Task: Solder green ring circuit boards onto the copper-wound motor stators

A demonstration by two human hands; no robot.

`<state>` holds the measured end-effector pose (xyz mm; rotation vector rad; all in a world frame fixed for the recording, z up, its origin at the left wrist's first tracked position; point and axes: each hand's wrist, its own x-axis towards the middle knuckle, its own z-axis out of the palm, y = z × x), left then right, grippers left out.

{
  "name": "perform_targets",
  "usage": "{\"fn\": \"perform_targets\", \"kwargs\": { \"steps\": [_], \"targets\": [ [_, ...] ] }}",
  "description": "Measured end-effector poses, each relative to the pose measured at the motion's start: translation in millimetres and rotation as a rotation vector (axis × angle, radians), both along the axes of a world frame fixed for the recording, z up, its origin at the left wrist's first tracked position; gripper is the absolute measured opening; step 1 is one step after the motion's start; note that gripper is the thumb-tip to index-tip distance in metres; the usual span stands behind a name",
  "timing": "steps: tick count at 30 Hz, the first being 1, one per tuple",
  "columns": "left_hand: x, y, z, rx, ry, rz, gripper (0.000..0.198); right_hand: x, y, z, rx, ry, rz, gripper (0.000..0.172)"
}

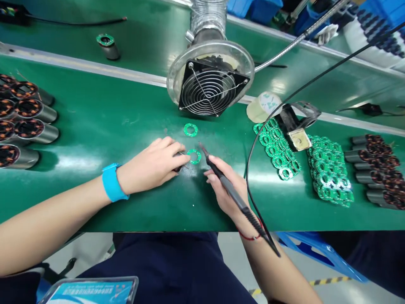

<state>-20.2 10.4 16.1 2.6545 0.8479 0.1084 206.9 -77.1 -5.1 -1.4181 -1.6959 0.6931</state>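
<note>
My left hand (155, 164), with a blue wrist strap (113, 182), is closed over a motor stator (179, 168). Most of the stator is hidden under the palm and fingers; a dark end with thin wires shows. The index fingertip touches or nearly touches a green ring-shaped circuit board (198, 157). A second ring board (190, 130) lies flat just beyond it. My right hand (229, 190) grips a soldering iron (228, 188) like a pen. Its tip points up and left, close to the nearer ring board.
A fume extractor fan (207, 93) hangs over the bench. Right of it stand a tape roll (264, 107), a soldering iron stand (297, 126), stacked ring boards (330, 171) and several stators (378, 164). More stators (34, 131) stand left. The iron's black cable (249, 169) crosses the right side.
</note>
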Motion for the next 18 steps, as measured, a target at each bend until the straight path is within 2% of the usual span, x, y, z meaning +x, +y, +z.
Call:
{"fn": "perform_targets", "kwargs": {
  "steps": [3,6,8,11,18],
  "targets": [
    [-2,1,-11.9,-0.119,-0.127,0.022,0.039,3,-11,-6.3,0.072,0.079,-0.146,0.020],
    [-4,1,-18.8,-0.208,-0.233,0.141,0.040,4,-18,-15.0,0.076,0.173,-0.253,0.015],
    [-4,2,-19.3,-0.233,-0.255,0.191,0.039,5,-20,-18.6,0.044,0.211,-0.267,0.015],
    [-3,3,-17.4,-0.239,-0.243,0.199,0.034,6,-18,-19.8,-0.005,0.236,-0.259,0.017],
    [-3,3,-17.6,-0.142,-0.252,0.203,0.030,6,-16,-20.6,-0.042,0.262,-0.221,0.013]
  ]
}}
